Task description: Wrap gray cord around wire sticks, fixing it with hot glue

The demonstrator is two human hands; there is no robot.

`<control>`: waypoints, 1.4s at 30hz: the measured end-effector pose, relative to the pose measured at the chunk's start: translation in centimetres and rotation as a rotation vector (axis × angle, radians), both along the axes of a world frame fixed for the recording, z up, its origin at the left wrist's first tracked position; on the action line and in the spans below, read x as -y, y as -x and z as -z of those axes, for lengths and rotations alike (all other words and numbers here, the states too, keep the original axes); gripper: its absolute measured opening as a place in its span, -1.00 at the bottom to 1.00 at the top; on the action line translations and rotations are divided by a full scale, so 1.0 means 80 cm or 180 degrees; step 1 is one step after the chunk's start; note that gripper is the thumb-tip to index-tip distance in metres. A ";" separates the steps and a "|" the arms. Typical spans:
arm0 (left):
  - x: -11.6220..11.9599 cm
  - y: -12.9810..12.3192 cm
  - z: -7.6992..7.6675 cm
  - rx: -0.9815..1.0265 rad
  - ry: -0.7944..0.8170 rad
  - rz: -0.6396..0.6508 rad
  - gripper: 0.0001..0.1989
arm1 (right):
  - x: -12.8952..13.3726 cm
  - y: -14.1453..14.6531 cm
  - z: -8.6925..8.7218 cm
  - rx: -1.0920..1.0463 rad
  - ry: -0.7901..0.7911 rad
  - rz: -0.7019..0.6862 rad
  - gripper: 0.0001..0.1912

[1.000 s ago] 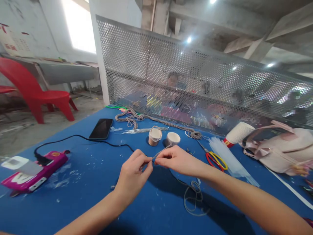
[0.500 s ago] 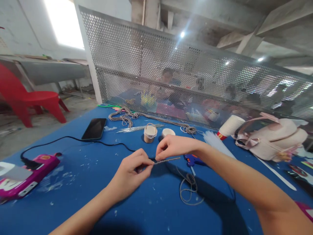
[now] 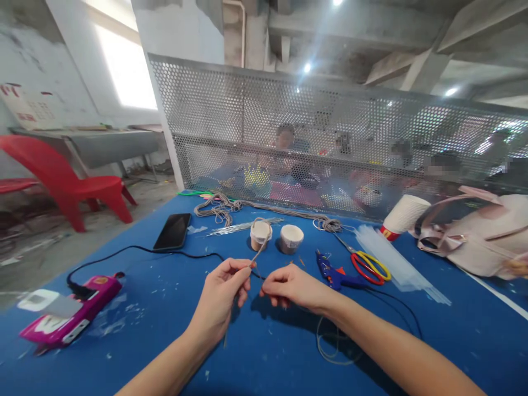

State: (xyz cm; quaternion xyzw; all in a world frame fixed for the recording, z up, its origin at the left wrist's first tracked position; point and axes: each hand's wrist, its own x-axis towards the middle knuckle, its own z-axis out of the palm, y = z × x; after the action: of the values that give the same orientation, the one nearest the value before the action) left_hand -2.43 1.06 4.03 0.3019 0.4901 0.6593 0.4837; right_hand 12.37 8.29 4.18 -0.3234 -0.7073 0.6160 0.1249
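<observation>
My left hand [image 3: 226, 286] pinches a thin grey cord [image 3: 261, 248] between thumb and fingertips; one end sticks up toward the cups. Close beside it on the right, my right hand [image 3: 291, 286] has its fingers pressed together on a thin strand of the cord. A loose loop of grey cord [image 3: 330, 352] lies on the blue table [image 3: 148, 319] below my right forearm. Beyond the hands stand a small cup with a cord handle [image 3: 259, 236] and a plain white cup [image 3: 291, 239].
A blue glue gun [image 3: 340, 276], red and yellow scissors [image 3: 371, 267], clear sticks [image 3: 396, 258], stacked paper cups [image 3: 406, 214] and a pink bag [image 3: 478, 236] are right. A phone [image 3: 172, 231] and magenta power strip [image 3: 82, 313] are left. People sit behind the mesh screen [image 3: 264, 104].
The view has shifted. My right hand has dropped lower, uncovering the white cup and scissors. The held cord, which pointed right, now points up from my left hand.
</observation>
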 end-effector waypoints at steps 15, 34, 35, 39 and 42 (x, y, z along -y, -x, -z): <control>-0.002 -0.004 0.007 -0.0494 0.0131 0.0073 -0.88 | -0.013 -0.006 0.000 -0.1112 -0.0236 0.0956 -0.69; -0.017 -0.020 -0.008 -0.0748 0.0423 0.0364 -0.80 | -0.018 -0.005 0.006 -0.1260 0.0884 0.1290 -0.82; -0.019 -0.020 -0.010 -0.0749 0.0495 0.0505 -0.79 | -0.018 -0.006 0.006 -0.1157 0.0765 0.1334 -0.83; -0.028 -0.023 -0.015 -0.0714 0.0710 0.0977 -0.78 | -0.020 -0.009 0.006 -0.1113 0.0598 0.1358 -0.88; -0.033 -0.027 -0.014 -0.0593 0.0806 0.1079 -0.81 | -0.023 -0.011 0.003 -0.1269 0.0742 0.1295 -0.89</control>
State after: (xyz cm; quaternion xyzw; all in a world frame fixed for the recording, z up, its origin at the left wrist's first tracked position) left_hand -0.29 3.68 5.16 0.3763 0.5537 0.4712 0.5742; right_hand 13.26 10.12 3.92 -0.3432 -0.5142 0.7067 0.3441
